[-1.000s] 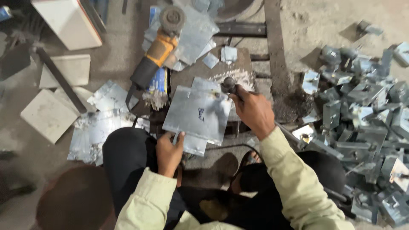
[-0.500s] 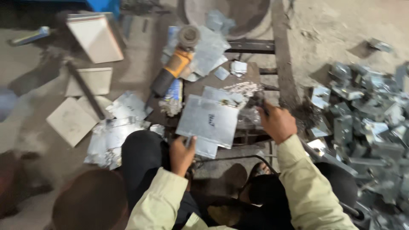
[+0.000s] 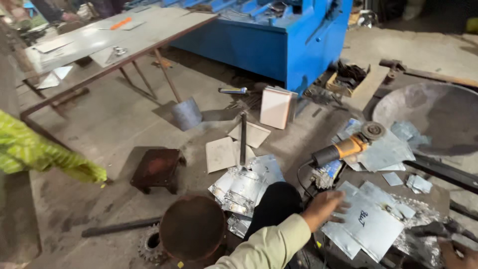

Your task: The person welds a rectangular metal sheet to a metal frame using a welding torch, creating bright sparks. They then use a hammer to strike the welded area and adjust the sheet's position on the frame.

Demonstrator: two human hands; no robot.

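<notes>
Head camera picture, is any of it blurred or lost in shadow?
Head view: left hand slightly motion-smeared over the metal sheet; right hand dim, cut off at the corner; orange grinder fairly sharp; top right background falls into shadow.

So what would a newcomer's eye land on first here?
Probably the big blue machine at the top, then the orange angle grinder lying on metal sheets at right. Below it, the left hand rests open at the edge of a shiny steel sheet; the right hand is barely in view.
</notes>
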